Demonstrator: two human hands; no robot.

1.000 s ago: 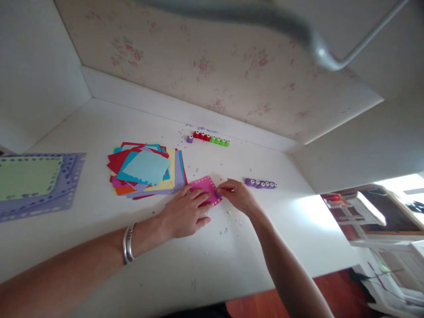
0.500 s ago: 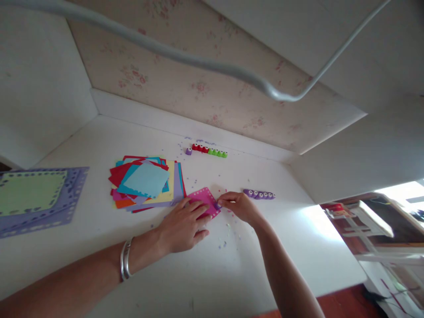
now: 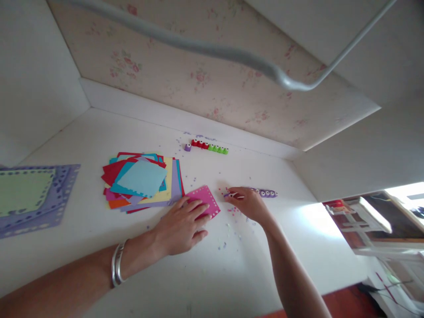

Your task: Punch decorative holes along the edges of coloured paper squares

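Observation:
My left hand [image 3: 183, 225] lies flat with its fingers spread, pressing a pink sheet of paper [image 3: 207, 199] against the table. Small holes run along the sheet's edges. To the right of the paper, my right hand [image 3: 251, 205] is closed on a small purple craft punch [image 3: 227, 195], mostly covered by the fingers. The punch is apart from the sheet. Tiny pink paper bits [image 3: 233, 210] are scattered below that hand. Just beyond its knuckles is a row of purple punches [image 3: 267, 193], its left end partly hidden.
A stack of coloured paper [image 3: 142, 176] lies left of my hands. Farther left are purple and pale green punched sheets [image 3: 24, 192]. Red punches [image 3: 199, 144], green punches [image 3: 218, 149] and one purple punch [image 3: 187, 147] stand near the wall. A grey cable [image 3: 232, 53] crosses overhead.
My right hand has moved right, drawing the punch away from the pink paper's edge. The left hand stays on the sheet. The view has shifted slightly.

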